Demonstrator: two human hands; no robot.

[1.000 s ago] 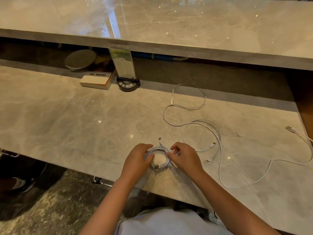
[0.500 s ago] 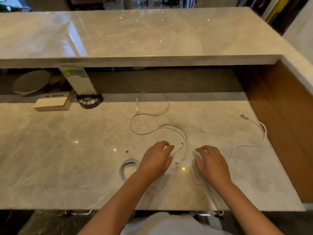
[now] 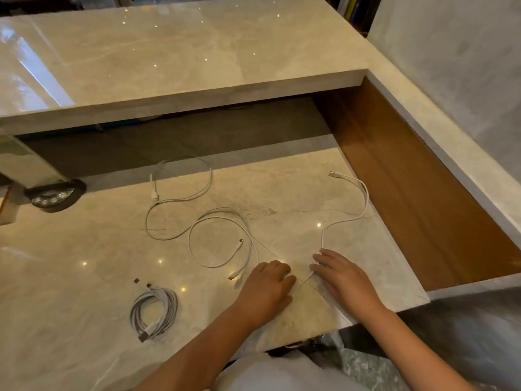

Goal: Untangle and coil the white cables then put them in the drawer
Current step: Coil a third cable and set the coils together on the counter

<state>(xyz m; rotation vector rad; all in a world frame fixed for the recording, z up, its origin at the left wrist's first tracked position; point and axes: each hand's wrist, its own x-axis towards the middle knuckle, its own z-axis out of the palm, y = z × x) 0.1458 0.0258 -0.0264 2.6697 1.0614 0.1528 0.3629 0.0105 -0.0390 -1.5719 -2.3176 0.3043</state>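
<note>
White loose cables sprawl at 12 o'clock; coiled bundle at 9. Left hand flat on strands, right hand fingers straight on cable, neither gripping. Advice: trace one plug, lift free before coiling

Polished marble-look stone on the desk top and the raised counter, glossy, mirroring ceiling lights. Smooth white plastic sheathing on the loose cables and the coiled cable. Brown wood-grain side panel, matt. Glossy black plastic base under a clear acrylic sign holder.
</note>
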